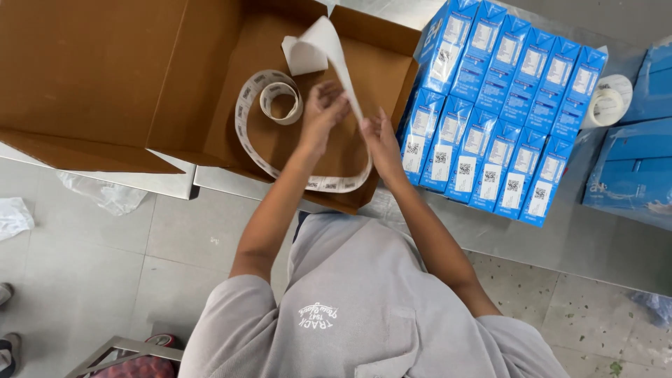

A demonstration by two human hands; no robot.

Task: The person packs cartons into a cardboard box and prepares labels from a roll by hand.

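A long white strip of labels (pixel 246 133) uncoils from a small roll (pixel 281 102) lying in an open brown cardboard box (pixel 210 77). My left hand (pixel 323 112) pinches the strip where it rises out of the box. My right hand (pixel 379 136) holds the same strip just beside it, fingers on the paper. The strip's free end (pixel 311 49) curls upward above both hands. A block of several blue drink cartons (pixel 490 105) with white labels stands right of the box, close to my right hand.
A roll of white tape (pixel 606 100) sits behind the cartons. More blue packs wrapped in film (pixel 633 164) lie at the far right. Everything rests on a steel table (pixel 595 245). Below, tiled floor, a crumpled plastic bag (pixel 105 192) and a stool frame (pixel 126 353).
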